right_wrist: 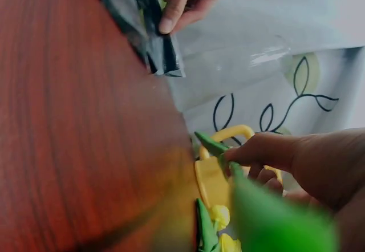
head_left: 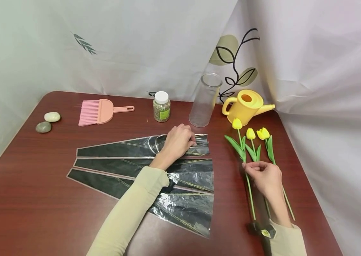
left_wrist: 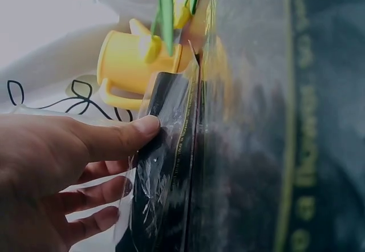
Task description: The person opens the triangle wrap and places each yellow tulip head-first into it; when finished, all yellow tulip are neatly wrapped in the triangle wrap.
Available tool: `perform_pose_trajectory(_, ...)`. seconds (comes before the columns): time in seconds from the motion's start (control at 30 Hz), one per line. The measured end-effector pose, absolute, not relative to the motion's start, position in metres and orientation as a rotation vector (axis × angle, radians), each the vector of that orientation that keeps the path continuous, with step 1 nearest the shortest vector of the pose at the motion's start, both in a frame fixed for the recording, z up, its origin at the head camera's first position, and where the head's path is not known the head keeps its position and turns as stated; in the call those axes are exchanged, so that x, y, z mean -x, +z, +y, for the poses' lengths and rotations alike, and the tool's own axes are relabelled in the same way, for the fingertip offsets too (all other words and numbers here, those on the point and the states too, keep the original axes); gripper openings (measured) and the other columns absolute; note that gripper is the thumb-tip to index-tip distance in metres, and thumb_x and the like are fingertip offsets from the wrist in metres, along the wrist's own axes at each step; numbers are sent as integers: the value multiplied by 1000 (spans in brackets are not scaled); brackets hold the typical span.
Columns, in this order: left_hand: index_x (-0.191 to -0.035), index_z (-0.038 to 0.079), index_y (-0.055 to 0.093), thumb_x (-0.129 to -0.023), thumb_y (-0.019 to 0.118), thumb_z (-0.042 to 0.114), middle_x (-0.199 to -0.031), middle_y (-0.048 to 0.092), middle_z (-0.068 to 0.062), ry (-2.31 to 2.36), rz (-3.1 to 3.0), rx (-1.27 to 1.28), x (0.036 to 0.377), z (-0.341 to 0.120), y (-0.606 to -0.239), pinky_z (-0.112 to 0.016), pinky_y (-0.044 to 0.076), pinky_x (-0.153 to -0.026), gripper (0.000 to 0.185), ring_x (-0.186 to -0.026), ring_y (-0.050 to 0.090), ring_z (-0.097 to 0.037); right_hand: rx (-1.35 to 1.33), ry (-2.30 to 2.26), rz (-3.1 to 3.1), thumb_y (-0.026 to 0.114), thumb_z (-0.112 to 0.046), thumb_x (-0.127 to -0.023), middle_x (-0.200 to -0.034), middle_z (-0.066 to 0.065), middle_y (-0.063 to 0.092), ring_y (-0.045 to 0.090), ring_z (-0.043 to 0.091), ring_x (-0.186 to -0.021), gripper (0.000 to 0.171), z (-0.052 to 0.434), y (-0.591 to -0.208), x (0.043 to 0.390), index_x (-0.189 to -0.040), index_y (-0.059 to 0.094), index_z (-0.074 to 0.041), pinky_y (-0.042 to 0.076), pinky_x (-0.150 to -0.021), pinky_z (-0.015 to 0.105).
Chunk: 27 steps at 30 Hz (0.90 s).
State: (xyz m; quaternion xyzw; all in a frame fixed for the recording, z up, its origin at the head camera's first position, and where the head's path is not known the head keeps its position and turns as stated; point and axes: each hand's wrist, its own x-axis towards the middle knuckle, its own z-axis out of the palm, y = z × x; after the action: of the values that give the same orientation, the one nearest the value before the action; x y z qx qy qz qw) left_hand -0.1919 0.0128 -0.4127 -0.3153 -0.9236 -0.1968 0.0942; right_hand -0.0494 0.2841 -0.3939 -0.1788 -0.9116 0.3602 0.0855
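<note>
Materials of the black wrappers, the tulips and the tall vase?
Wrappers: likely thin, glossy plastic film, given the wrinkles and glare. Tulips: fairly matte, perhaps artificial (plastic or foam), judging by their even colour. Vase: smooth glass or clear plastic; its transparency leaves that open.

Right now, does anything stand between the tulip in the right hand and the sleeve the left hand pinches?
Nothing visible does: only tabletop separates the tulip in the right hand from the sleeve at the left hand. The clear vase stands beyond the sleeve, outside that gap.
</note>
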Motion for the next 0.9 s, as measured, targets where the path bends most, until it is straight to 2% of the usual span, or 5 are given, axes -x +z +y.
perform_pose_trajectory(0.17, -75, 20, 76, -79, 82, 24, -81, 61, 6, -701, -2714, 942, 191, 12, -410, -35, 50, -71, 9, -80, 53, -17, 602, 1601, -2478, 80, -23, -83, -67, 7, 69, 54, 10, -43, 29, 283, -384, 51, -93, 74, 3, 46, -39, 25)
perform_pose_trajectory(0.33, -80, 18, 77, -86, 76, 15, -83, 62, 5, -722, -2716, 963, 192, 11, -410, -33, 50, -71, 6, -80, 53, -18, 560, 2037, -2131, 80, -11, -82, -68, 8, 68, 61, 12, -50, 19, 287, -377, 54, -92, 75, 4, 49, -41, 25)
perform_pose_trajectory(0.47, -84, 18, 77, -89, 72, 14, -87, 62, 5, -679, -2757, 958, 191, 11, -408, -34, 51, -73, 8, -83, 54, -18, 478, 2161, -2118, 77, -9, -85, -70, 5, 67, 63, 12, -54, 14, 290, -373, 54, -93, 75, 3, 51, -45, 25)
perform_pose_trajectory(0.7, -85, 18, 76, -88, 74, 17, -90, 63, 4, -682, -2772, 957, 191, 10, -405, -36, 50, -76, 4, -87, 56, -18, 420, 2230, -2242, 71, -8, -90, -70, 2, 65, 57, 9, -53, 7, 286, -365, 43, -91, 77, -5, 49, -45, 23)
perform_pose_trajectory(0.9, -83, 19, 76, -89, 73, 18, -89, 62, 5, -710, -2779, 972, 190, 9, -403, -36, 50, -77, 6, -87, 57, -18, 427, 2354, -2002, 67, -3, -92, -68, 2, 65, 60, 10, -53, 11, 284, -346, 38, -87, 76, -4, 50, -46, 22)
